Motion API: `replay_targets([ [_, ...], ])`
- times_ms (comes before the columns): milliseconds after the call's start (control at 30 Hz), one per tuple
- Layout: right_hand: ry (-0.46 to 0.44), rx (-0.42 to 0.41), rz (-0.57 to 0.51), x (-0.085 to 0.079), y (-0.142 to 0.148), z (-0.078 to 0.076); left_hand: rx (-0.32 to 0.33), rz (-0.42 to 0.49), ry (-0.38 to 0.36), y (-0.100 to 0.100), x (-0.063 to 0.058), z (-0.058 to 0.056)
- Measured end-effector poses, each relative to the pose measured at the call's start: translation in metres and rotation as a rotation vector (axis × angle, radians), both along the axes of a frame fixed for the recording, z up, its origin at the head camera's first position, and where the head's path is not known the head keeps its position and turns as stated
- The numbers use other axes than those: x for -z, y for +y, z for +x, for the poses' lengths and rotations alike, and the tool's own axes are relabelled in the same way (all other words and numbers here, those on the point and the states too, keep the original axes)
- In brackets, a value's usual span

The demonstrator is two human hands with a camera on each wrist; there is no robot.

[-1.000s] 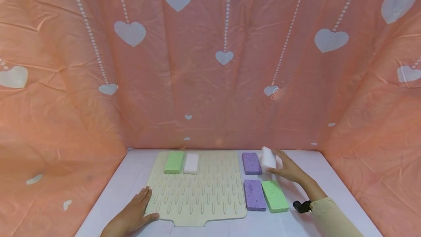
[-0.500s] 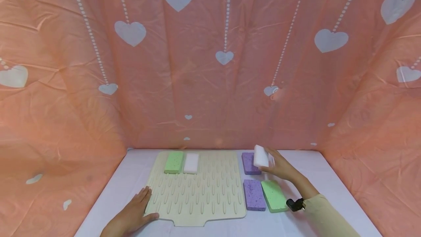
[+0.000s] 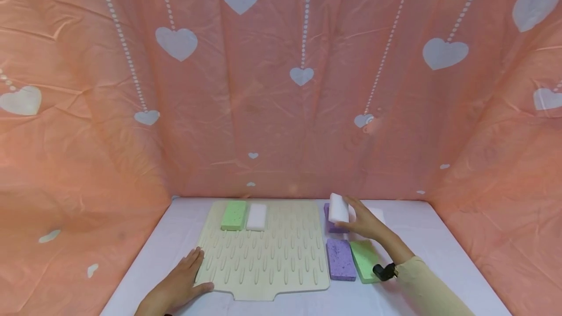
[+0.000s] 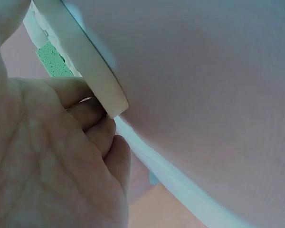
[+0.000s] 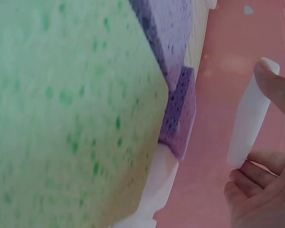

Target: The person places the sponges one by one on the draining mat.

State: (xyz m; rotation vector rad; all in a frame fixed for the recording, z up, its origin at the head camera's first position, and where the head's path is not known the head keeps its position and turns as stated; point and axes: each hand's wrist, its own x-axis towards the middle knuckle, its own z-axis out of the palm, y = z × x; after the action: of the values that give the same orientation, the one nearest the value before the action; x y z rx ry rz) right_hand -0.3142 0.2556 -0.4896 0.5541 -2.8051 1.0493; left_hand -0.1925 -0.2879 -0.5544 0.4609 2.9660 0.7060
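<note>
Nr purple sponge (image 3: 332, 228), R hand (image 3: 366, 220) pinching wht block (image 3: 338, 208), L hand (image 3: 177, 282) relaxed, touching mat (image 3: 261, 267).

Two blocks (image 3: 233, 215) side by side on the mat (image 3: 263, 257), toward its back left; other blocks (image 3: 341, 260) to its right

White tabletop (image 3: 432, 238) beneath a ridged cream board (image 3: 259, 268), two purple sponges (image 3: 341, 260), a green sponge (image 3: 364, 257), a half-hidden white block (image 3: 377, 214)
</note>
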Motion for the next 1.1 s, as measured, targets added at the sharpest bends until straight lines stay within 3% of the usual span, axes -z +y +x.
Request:
replay_targets([
  [167,-0.007,-0.019,0.0,0.0,-0.008,-0.002,0.021,0.027,-0.02,0.003,-0.009,0.003],
  [400,0.021,-0.086,-0.037,0.0,-0.02,-0.003,-0.03,0.022,0.005,-0.002,0.007,-0.002],
  [700,0.065,-0.153,-0.004,0.003,-0.038,-0.008,-0.013,0.049,0.006,-0.005,0.009,-0.001],
  [1000,0.023,-0.147,0.034,0.004,-0.057,-0.011,-0.017,0.073,-0.069,0.0,-0.005,0.002],
  [1100,0.028,-0.148,0.033,0.004,-0.064,-0.012,0.005,0.067,-0.046,0.0,-0.006,0.003],
])
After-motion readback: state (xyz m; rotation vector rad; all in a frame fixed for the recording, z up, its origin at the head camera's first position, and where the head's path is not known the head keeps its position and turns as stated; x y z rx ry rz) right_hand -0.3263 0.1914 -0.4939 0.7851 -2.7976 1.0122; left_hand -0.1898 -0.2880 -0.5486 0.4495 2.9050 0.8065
